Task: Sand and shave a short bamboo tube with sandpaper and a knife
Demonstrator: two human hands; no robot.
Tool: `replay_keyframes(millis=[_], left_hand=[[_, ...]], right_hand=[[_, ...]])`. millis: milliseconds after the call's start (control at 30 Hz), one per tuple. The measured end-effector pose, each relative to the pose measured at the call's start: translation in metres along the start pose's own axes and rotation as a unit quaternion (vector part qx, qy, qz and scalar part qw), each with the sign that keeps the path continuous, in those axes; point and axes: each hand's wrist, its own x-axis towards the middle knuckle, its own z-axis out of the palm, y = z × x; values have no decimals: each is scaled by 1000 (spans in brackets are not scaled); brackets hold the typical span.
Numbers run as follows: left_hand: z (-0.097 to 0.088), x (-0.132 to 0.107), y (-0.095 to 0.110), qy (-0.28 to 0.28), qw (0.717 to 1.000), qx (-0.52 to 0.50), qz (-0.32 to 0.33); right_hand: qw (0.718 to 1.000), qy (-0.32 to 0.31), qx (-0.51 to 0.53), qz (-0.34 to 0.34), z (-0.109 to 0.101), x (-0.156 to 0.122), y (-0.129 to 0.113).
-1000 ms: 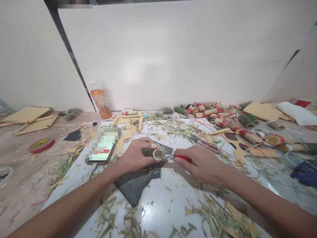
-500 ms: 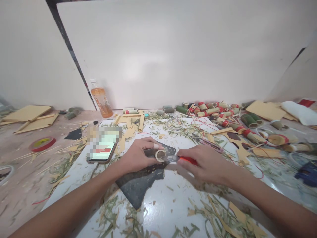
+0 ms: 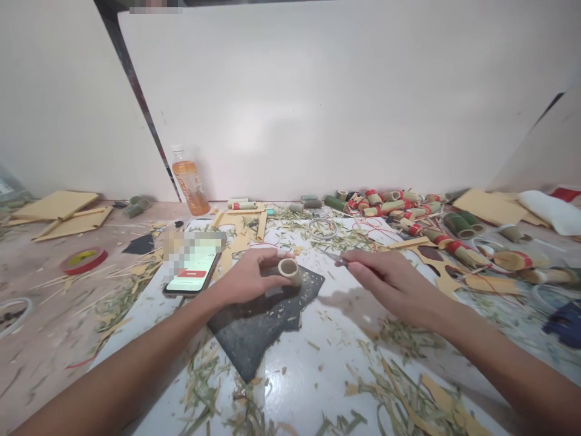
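Bamboo shavings (image 3: 399, 330) around dark mat (image 3: 258, 321)

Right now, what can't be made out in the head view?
- Knife handle: hidden in the right hand; only the thin metal blade tip shows.
- Short tan bamboo tube: near side covered by left hand fingers.
- Black phone: upper screen blurred.
- Dark blue tool: cut by right edge.

Open tabletop (image 3: 313, 369) between forearms, only shavings. Phone (image 3: 193, 272) blocks just left of left hand (image 3: 247, 278); bamboo tubes (image 3: 408, 209) and cardboard cutouts (image 3: 442, 266) crowd beyond right hand (image 3: 385, 278).
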Motion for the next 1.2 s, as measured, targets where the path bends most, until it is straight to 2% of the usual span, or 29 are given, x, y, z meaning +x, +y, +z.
replay_keyframes(millis=[100,200,333,567,967,1200], left_hand=[[-2,0,-3,-47,997,-56,-11],[1,0,-4,-55,997,-61,-4],[4,0,-1,-62,998,-28,4],[1,-3,11,-68,994,82,39],[0,-2,11,-89,986,128,59],[0,-2,10,-80,983,153,60]], right_hand=[[989,-67,115,59,2,2,-8],[971,-126,191,69,8,1,-15],[955,-172,223,97,10,-1,-17],[973,-149,167,50,13,-1,-16],[962,-174,192,84,14,-1,-17],[956,-191,203,92,15,-1,-19]])
